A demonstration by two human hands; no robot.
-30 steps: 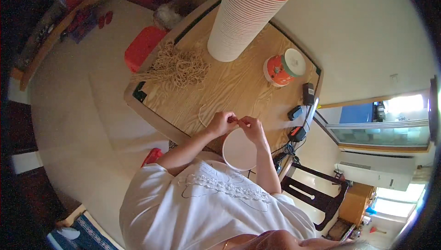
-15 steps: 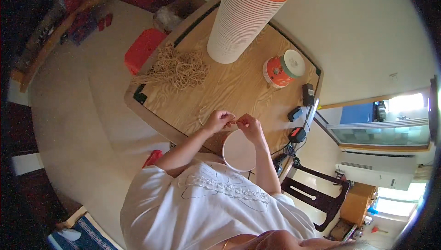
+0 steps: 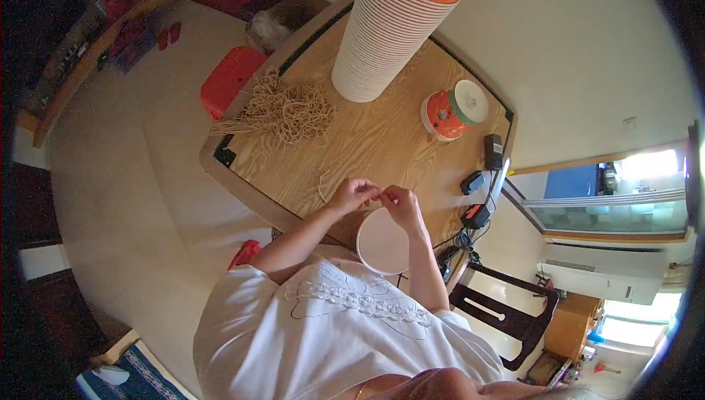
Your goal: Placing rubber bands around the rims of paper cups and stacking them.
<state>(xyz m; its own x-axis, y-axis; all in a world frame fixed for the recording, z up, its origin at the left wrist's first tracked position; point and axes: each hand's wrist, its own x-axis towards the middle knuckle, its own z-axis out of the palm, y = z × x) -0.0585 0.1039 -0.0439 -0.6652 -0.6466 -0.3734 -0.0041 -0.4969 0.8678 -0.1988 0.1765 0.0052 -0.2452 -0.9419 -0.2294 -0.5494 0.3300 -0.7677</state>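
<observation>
Orange-banded cup stack [image 3: 400, 25] stands beyond both hands [image 3: 378, 198].

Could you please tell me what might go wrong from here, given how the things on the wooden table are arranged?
1. The tall stack of white paper cups towers near the table's far edge; a bump might topple it.
2. The heap of tan string loops overhangs the wooden table edge and could slide off.
3. Both hands, left hand and right hand, pinch a thin string above the white paper cup at the near edge; the cup could get nudged off.
</observation>
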